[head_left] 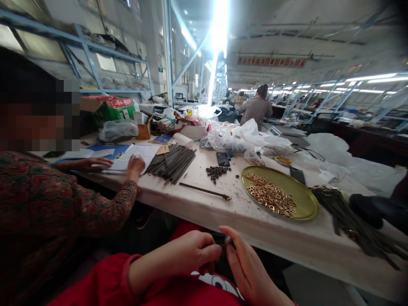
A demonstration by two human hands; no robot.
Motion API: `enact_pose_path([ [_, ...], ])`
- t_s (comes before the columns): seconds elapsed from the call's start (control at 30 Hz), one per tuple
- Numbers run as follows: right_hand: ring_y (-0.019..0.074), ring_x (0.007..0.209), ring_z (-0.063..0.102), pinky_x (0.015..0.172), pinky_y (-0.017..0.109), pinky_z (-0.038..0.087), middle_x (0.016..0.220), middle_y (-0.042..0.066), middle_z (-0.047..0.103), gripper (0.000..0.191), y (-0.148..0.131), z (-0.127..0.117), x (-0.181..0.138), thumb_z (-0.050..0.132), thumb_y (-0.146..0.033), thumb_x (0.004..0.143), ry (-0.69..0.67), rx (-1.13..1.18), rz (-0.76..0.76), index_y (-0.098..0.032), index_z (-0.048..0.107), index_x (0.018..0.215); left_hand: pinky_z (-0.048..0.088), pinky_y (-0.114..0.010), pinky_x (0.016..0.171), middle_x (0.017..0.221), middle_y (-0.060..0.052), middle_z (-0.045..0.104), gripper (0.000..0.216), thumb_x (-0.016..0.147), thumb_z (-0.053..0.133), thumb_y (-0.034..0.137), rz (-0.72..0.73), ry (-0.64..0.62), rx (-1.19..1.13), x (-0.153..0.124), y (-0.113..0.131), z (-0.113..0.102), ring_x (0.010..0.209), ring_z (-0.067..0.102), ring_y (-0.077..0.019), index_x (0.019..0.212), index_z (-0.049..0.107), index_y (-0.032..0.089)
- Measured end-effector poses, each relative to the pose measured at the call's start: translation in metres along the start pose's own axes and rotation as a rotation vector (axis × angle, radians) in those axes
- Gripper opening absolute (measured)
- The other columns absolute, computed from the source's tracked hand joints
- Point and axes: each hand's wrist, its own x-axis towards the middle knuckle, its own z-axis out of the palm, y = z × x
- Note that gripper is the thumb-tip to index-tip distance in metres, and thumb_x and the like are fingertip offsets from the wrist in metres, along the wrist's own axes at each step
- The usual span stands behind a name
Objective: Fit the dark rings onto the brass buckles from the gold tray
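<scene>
My left hand (204, 250) is in front of the table's edge, over my lap, its fingers curled inward. Close beside it is my right hand (239, 257), its fingers bent together with a small shiny bit (228, 240) showing at the fingers. What lies between the two hands is dark and too hidden to name. On the table ahead lies a single dark strap (204, 191) with a gold-coloured metal end. Behind it are a pile of small dark pieces (216, 172) and a bundle of dark straps (175, 163).
A round gold tray (307, 199) holds many gold metal buckles (270, 195). More dark straps (347, 212) lie at the right. A co-worker's hand (135, 165) writes on paper (146, 153) at the left. Plastic bags (245, 138) and a black phone-like object (222, 159) lie further back.
</scene>
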Motion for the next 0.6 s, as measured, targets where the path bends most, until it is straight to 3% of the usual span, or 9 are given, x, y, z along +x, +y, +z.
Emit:
enact_pose_path([
  [0.17, 0.0202, 0.099, 0.06, 0.082, 0.029, 0.052, 0.109, 0.011, 0.062, 0.035, -0.005, -0.001, -0.015, 0.035, -0.016, 0.087, -0.004, 0.037, -0.015, -0.018, 0.039, 0.122, 0.031, -0.019, 0.051, 0.062, 0.002, 0.055, 0.028, 0.085, 0.036, 0.029, 0.07, 0.086, 0.318, -0.012, 0.004, 0.022, 0.053, 0.046, -0.0101, 0.069, 0.056, 0.017],
  [0.33, 0.0213, 0.101, 0.059, 0.084, 0.032, 0.05, 0.111, 0.012, 0.061, 0.034, 0.004, 0.002, -0.031, 0.033, -0.025, 0.089, 0.088, 0.109, 0.092, -0.018, 0.044, 0.12, 0.025, -0.021, 0.046, 0.059, 0.002, 0.051, 0.026, 0.085, 0.037, 0.028, 0.059, 0.131, 0.413, -0.003, 0.01, 0.04, 0.05, 0.039, -0.0095, 0.069, 0.056, 0.018],
  [0.47, 0.0207, 0.093, 0.063, 0.08, 0.03, 0.051, 0.104, 0.008, 0.066, 0.034, 0.024, 0.005, -0.032, 0.032, -0.036, 0.09, 0.162, 0.132, 0.154, -0.022, 0.048, 0.118, 0.025, -0.021, 0.045, 0.063, -0.001, 0.058, 0.028, 0.084, 0.037, 0.027, 0.016, 0.077, 0.49, 0.015, 0.023, 0.037, 0.052, 0.044, -0.0111, 0.07, 0.059, 0.018],
  [0.6, 0.0208, 0.08, 0.067, 0.068, 0.027, 0.054, 0.089, 0.007, 0.07, 0.038, 0.054, 0.019, -0.016, 0.028, -0.043, 0.091, 0.209, 0.15, 0.217, -0.024, 0.056, 0.106, 0.024, -0.023, 0.044, 0.072, -0.007, 0.067, 0.028, 0.082, 0.039, 0.025, -0.077, 0.003, 0.664, 0.052, 0.025, 0.028, 0.055, 0.053, -0.0156, 0.075, 0.065, 0.016],
])
